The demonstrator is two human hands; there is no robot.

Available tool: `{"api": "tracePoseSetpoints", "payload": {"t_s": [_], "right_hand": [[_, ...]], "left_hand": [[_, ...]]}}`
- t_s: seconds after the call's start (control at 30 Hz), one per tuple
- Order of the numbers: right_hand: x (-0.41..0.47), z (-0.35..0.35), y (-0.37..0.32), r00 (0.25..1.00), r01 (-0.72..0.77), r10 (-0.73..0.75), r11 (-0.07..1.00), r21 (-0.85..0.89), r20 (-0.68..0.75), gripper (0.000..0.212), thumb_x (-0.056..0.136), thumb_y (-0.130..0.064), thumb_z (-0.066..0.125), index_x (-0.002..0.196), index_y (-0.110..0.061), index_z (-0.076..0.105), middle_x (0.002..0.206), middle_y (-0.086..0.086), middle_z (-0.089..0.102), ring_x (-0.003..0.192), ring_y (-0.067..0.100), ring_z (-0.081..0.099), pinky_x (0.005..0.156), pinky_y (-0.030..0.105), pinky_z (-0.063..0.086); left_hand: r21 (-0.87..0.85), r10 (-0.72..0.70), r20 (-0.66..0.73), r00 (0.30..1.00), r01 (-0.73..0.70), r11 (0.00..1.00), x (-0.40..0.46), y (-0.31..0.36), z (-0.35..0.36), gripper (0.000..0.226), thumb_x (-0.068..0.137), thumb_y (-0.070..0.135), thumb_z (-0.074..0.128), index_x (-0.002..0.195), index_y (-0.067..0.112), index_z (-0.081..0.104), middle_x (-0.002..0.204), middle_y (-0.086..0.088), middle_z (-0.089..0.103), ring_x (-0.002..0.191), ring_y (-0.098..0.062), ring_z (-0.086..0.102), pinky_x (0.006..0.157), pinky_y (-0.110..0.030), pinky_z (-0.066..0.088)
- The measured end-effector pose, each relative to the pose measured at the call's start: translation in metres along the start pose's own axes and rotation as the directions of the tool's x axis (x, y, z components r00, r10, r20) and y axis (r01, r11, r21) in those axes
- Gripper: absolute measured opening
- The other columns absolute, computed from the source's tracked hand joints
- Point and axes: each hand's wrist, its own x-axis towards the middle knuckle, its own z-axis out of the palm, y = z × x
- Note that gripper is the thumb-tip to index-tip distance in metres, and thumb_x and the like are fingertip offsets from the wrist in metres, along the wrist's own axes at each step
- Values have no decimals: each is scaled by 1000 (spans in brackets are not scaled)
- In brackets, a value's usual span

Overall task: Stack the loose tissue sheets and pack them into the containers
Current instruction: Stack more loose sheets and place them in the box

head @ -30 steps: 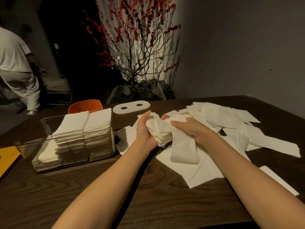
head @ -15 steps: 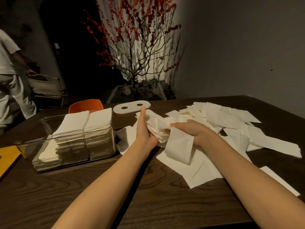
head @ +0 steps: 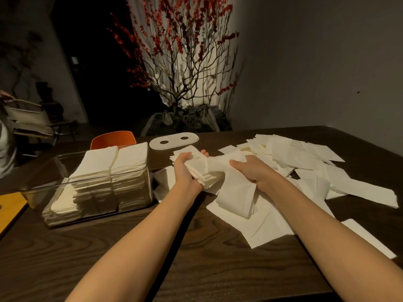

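No writing or brand can be read on any thing here.

The left hand (head: 184,171) holds a thick stack (head: 204,171) of white tissue sheets above the table (head: 109,258); its fingers are curled around the far edge of the stack and the thumb side presses from the near side. The stack is uneven, with the sheet edges fanned out at the lower end. The right hand (head: 254,172) grips a single sheet (head: 236,198), which hangs down from the hand in a soft fold and meets the stack at its upper part. The fingers of this hand are curled around the paper.

The loose sheets (head: 305,155) lie in a wide, untidy pile on the right half of the table, under and behind the right hand; they are white, square, thin and overlap each other at many angles.

On the left stands a clear box (head: 37,184), and in it are two tall, neat piles (head: 113,168) of sheets side by side, rising a little over its rim. A white oval lid (head: 174,144) with two holes lies flat behind the hands. An orange chair (head: 113,138) back shows behind the box.
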Motion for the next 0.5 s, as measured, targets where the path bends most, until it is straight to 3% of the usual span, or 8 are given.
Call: {"api": "tracePoseSetpoints", "payload": {"t_s": [0.07,0.13,0.33,0.43,0.5], "right_hand": [[1,1,0,999,28,-28,999,19,-20,43,98,-37,49,135,-17,41,109,3,53,92,18,54,79,31,47],[3,2,1,997,53,-51,998,35,-49,41,100,-35,47,135,-16,42,108,3,51,94,18,52,81,31,45],[12,-3,2,983,61,-29,984,168,-181,46,100,-34,45,141,-15,36,130,8,52,110,26,55,78,32,47],[17,-5,4,986,3,53,940,341,-156,47,97,-38,51,139,-19,40,121,7,59,101,25,61,76,36,55],[17,-7,3,991,-32,82,910,413,-103,48,95,-39,56,138,-23,43,113,6,64,93,24,64,61,32,55]], "left_hand": [[-5,7,-17,1000,-7,1000,1,2,-1,15,89,19,52,94,7,57,92,-11,65,81,-23,61,91,-42,48],[-12,11,-23,1000,-11,1000,1,3,-1,14,88,19,52,94,7,57,91,-11,64,79,-21,59,98,-41,46],[6,0,30,1000,0,1000,-2,6,1,11,88,16,48,94,9,53,99,-15,61,89,-26,60,102,-42,42],[167,-105,44,993,97,981,-6,7,1,20,87,24,50,98,8,53,100,-14,59,90,-27,60,98,-43,44],[345,-207,59,977,174,922,-11,8,4,25,87,30,49,96,7,55,93,-13,59,84,-25,58,85,-39,44]]}}
